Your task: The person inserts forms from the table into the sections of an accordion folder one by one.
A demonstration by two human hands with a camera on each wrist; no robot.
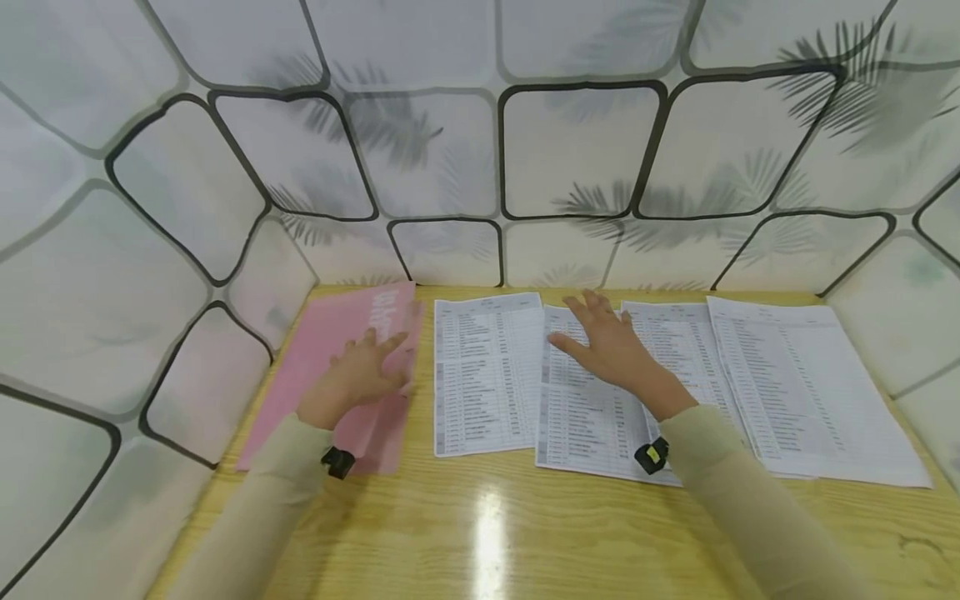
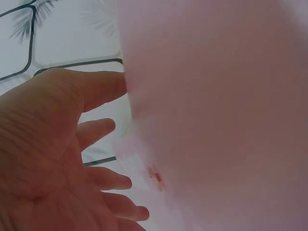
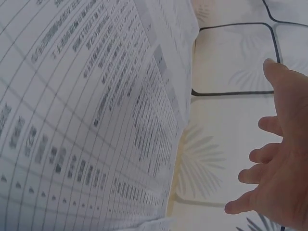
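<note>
A pink plastic folder [image 1: 318,333] with pale lettering lies at the left of the table. Above its right part is my left hand [image 1: 356,375], fingers spread; in the left wrist view the pink sheet [image 2: 216,115] fills the right side, and the hand [image 2: 53,149] grips nothing. My right hand [image 1: 611,346] hovers with fingers apart over a printed sheet [image 1: 581,417], and in the right wrist view that hand [image 3: 284,159] holds nothing. More printed list sheets lie beside it: one to the left [image 1: 487,375], one partly under the right arm [image 1: 675,333], and one at far right [image 1: 802,375].
The sheets lie in a row on a yellow wood-grain table [image 1: 465,517], some overlapping. Patterned walls [image 1: 577,150] rise behind the table and along its left and right sides. A small black device [image 1: 652,456] is strapped at the right wrist, another [image 1: 339,462] at the left.
</note>
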